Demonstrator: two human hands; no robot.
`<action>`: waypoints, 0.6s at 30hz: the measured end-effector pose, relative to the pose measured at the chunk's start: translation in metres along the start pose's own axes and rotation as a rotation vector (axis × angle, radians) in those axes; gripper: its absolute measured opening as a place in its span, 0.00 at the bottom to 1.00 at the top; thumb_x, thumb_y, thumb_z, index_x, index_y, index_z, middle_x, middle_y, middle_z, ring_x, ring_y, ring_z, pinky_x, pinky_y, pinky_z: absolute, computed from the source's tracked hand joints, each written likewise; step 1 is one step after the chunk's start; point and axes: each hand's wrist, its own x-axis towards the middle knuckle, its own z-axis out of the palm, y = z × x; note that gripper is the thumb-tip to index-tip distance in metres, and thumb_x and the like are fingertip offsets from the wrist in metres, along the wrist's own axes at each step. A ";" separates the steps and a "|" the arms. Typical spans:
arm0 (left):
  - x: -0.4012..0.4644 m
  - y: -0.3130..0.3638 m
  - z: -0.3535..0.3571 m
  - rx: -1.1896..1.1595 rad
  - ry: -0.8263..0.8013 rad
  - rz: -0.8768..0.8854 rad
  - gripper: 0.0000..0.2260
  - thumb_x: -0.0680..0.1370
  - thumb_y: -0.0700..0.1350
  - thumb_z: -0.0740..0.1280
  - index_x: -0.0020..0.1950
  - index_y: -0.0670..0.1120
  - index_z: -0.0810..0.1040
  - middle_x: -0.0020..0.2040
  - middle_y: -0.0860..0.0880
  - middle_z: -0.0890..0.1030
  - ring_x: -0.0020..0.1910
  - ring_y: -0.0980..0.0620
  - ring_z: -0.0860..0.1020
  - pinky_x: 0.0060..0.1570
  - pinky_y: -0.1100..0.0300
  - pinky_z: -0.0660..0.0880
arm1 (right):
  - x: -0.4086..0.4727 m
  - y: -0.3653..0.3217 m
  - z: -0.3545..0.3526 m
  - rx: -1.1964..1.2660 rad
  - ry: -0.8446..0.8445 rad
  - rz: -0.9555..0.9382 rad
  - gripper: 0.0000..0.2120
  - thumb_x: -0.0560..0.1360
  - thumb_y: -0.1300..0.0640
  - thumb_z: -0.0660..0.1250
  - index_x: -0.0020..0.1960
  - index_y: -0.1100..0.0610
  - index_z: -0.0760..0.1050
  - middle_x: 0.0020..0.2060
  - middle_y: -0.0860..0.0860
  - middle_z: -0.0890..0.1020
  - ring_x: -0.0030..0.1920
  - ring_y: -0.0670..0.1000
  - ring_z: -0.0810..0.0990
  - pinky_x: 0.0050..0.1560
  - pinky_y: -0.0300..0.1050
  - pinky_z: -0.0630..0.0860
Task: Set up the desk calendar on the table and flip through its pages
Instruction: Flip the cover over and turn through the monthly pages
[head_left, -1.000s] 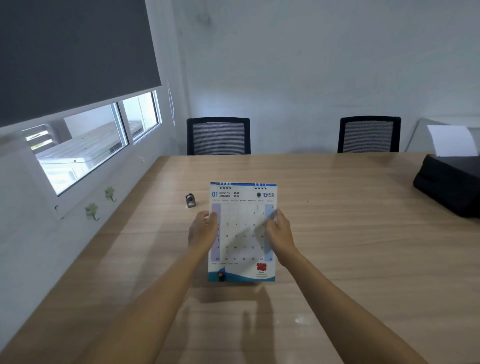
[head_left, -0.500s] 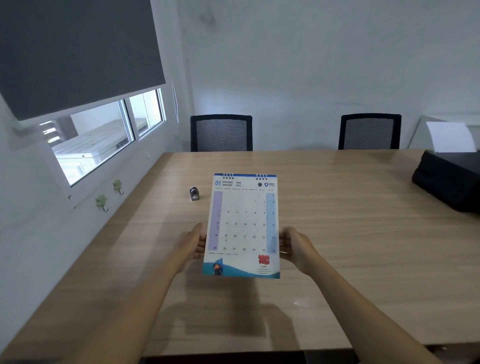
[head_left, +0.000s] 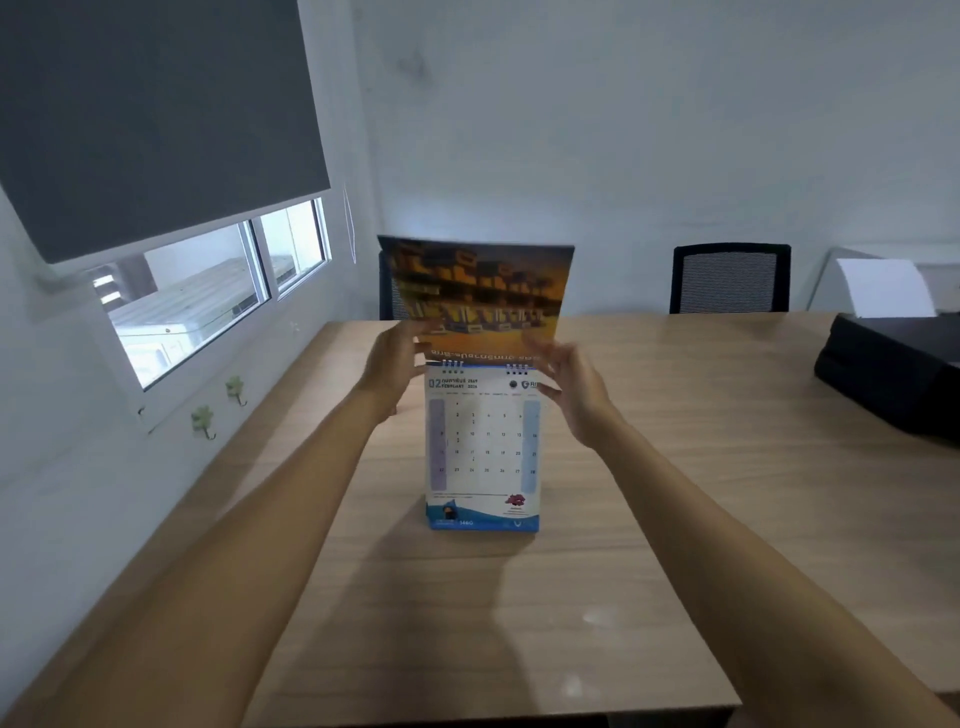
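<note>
Now standing on the table (head_left: 649, 519) instead of held, my calendar (head_left: 483, 452) shows "02 FEBRUARY" while my left hand (head_left: 395, 364) grips the flipped orange page (head_left: 483, 291), hiding a chair (head_left: 387, 291), my right hand (head_left: 576, 395) slack beside a black printer (head_left: 893, 369).

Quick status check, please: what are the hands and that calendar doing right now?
Left hand fingers on lifted page; right hand open beside it. Desk calendar standing on table, showing February. Nothing in the way.
</note>
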 end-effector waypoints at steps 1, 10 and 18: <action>0.004 0.003 0.005 0.142 -0.014 0.047 0.11 0.82 0.46 0.55 0.49 0.51 0.77 0.46 0.56 0.78 0.54 0.50 0.75 0.52 0.57 0.71 | 0.006 0.000 0.001 -0.110 -0.012 -0.018 0.25 0.82 0.50 0.41 0.70 0.54 0.68 0.71 0.50 0.70 0.67 0.47 0.66 0.70 0.50 0.62; 0.049 -0.046 0.003 0.887 -0.161 -0.045 0.22 0.82 0.49 0.53 0.77 0.52 0.61 0.79 0.52 0.59 0.76 0.45 0.59 0.75 0.50 0.59 | 0.046 0.043 0.000 -1.046 -0.160 0.058 0.26 0.82 0.47 0.37 0.78 0.54 0.46 0.79 0.50 0.50 0.79 0.53 0.45 0.77 0.59 0.40; 0.059 -0.058 0.006 1.098 -0.209 -0.001 0.29 0.80 0.53 0.58 0.79 0.51 0.51 0.74 0.47 0.66 0.73 0.43 0.61 0.68 0.43 0.67 | 0.050 0.048 0.008 -1.241 0.035 0.042 0.29 0.80 0.44 0.46 0.78 0.50 0.45 0.77 0.52 0.56 0.75 0.62 0.52 0.73 0.63 0.52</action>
